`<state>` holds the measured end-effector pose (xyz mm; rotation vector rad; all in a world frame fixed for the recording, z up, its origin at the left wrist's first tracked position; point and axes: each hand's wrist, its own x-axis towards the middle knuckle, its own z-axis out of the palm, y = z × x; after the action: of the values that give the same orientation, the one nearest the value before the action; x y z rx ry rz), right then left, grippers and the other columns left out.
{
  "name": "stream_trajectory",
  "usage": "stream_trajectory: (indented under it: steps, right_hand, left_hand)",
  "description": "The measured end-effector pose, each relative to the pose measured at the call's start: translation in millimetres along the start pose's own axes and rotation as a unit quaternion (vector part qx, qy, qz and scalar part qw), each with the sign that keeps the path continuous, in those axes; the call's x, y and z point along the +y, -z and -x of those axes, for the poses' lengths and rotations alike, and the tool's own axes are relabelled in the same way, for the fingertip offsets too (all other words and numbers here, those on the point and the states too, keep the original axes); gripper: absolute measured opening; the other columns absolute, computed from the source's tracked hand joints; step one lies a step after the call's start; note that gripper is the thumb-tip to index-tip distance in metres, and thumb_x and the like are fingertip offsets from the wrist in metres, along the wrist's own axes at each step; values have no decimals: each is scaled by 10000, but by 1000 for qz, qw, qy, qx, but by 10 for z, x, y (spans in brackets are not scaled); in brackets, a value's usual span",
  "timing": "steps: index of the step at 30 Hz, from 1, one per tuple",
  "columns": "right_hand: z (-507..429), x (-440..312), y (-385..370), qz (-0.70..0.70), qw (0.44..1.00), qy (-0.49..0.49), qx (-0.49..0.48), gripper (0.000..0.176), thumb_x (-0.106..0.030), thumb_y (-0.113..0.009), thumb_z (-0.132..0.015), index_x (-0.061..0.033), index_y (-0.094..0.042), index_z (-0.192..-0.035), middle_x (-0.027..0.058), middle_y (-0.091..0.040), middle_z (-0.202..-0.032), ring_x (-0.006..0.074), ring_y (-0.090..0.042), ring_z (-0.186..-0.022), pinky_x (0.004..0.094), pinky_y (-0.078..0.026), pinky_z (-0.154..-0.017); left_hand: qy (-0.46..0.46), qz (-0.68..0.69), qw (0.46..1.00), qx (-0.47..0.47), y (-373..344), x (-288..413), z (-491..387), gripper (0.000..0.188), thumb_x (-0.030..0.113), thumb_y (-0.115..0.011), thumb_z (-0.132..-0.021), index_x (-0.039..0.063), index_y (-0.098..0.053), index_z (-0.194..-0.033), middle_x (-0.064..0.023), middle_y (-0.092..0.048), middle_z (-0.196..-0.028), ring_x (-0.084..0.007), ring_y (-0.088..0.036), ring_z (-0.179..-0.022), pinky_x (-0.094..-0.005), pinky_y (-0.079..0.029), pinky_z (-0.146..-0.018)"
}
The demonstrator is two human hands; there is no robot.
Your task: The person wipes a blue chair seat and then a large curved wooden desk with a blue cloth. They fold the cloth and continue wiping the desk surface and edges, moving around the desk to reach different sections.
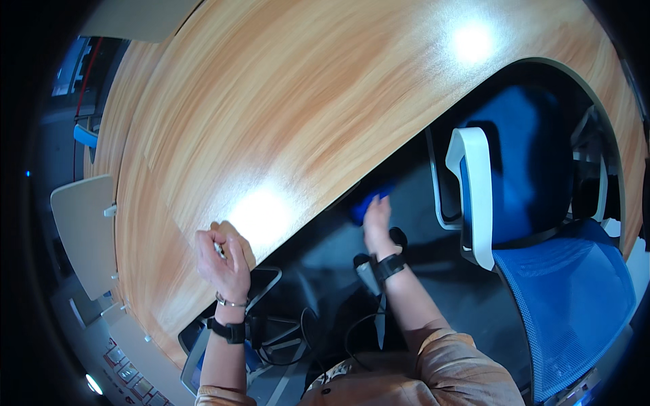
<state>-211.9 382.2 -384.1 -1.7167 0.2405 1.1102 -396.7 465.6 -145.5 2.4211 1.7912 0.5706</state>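
My left hand is over the wood-grain tabletop, its fingers curled around a small shiny object. Most of that object is hidden by the fingers, so its kind is unclear. Past the table's edge, above the dark floor, my right hand reaches forward. At its fingertips is a blurred, deep blue object that looks soft, perhaps cloth; the fingers appear to grip it. Each wrist wears a black strap, and a bracelet circles the left one.
A blue mesh office chair with a white armrest stands at right, within the table's curved cut-out. Black cables hang before my body. Beige divider panels line the table's left side. Another chair is at lower left.
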Motion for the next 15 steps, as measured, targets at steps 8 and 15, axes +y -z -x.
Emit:
stream_trajectory:
  steps: [8, 15]
  right_hand:
    - [-1653, 65, -102, -262, 954, 78, -120, 795, -544, -378, -1003, -40, -81, -1541, 188, -219, -1573, 298, -253, -1430, 417, -198, -1167]
    - [-1575, 1147, -342, 296, 947, 99, -76, 470, -217, -213, -1054, 0, -314, -1458, 263, -283, -1508, 351, -314, -1385, 409, -280, -1142]
  left_hand:
    - [-15, -16, 999, -24, 19, -27, 14, 78, 11, -502, -894, 15, -455, -832, -103, -393, -778, -237, -412, -651, -338, -316, -553]
    - [-31, 3, 999, -31, 45, -87, 31, 108, 13, -448, -957, 15, -454, -849, -74, -388, -813, -175, -393, -717, -288, -316, -611]
